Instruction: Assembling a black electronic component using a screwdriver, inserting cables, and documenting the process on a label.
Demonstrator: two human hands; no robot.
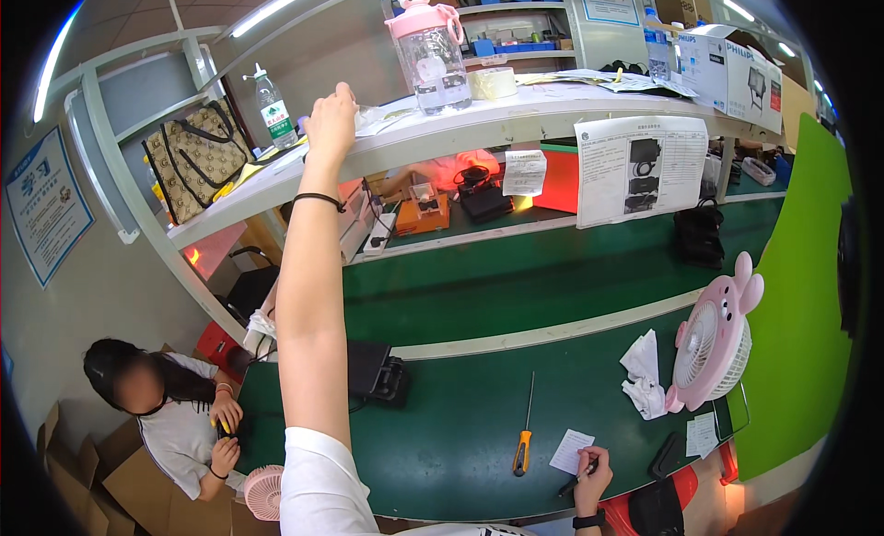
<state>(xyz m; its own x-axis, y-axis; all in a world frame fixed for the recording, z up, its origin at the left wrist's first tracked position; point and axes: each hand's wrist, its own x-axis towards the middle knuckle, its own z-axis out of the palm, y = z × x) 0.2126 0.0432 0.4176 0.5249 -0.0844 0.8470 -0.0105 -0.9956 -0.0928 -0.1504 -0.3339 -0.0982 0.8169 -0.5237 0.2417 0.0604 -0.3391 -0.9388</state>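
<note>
My left hand (331, 122) is raised to the white shelf (497, 112). Its fingers are curled together at the shelf edge, and what they hold, if anything, is hidden. Beside it lies a crumpled piece of clear plastic (379, 119). A clear drinking bottle with a pink lid (437, 71) stands to its right, and a water bottle with a green label (273, 110) to its left. Low at the right, my right hand (594, 481) is closed around a slim black pen (567, 486). A small written paper slip (571, 450) lies on the green table beside that hand.
On the green table (460, 425) lie an orange-handled screwdriver (522, 451), a black device (373, 372) and white tissues (645, 375). A pink fan (709, 347) stands at the right. A co-worker (175, 416) sits at the left. Printed sheets (642, 172) hang from the shelf.
</note>
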